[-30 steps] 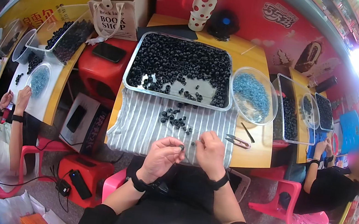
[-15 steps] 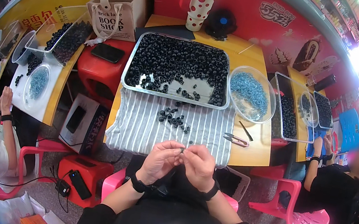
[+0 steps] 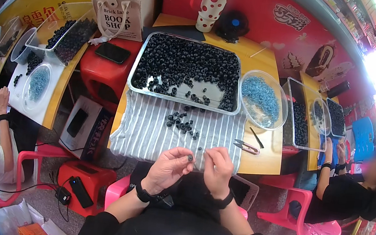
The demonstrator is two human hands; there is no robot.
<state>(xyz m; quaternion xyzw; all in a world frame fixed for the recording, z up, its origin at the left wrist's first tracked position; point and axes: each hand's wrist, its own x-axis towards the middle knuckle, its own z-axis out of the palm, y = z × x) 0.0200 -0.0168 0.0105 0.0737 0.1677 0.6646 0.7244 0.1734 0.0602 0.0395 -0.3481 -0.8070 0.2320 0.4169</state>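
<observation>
Over the near edge of a grey-and-white striped cloth (image 3: 138,124), my left hand (image 3: 166,169) pinches a small black bead-like piece (image 3: 190,157) between thumb and forefinger. Just to its right, my right hand (image 3: 217,173) is closed in a pinch; whatever it holds is too fine to make out. Several loose black pieces (image 3: 182,125) lie on the cloth ahead of my hands, and a single one (image 3: 200,149) sits close to my right fingertips. Beyond them stands a clear tray (image 3: 182,98) filled with the same black pieces.
Right of the tray is a round clear tub (image 3: 281,117) with small blue bits. Thread snips (image 3: 246,147) and a thin dark tool (image 3: 257,137) lie nearby. A dotted tumbler (image 3: 212,9) and black fan (image 3: 232,26) stand behind. People (image 3: 357,186) work at tables on both sides.
My hands have drawn apart. The right one has moved a little right and upward, while the black piece stays in my left fingers and now shows clearly.
</observation>
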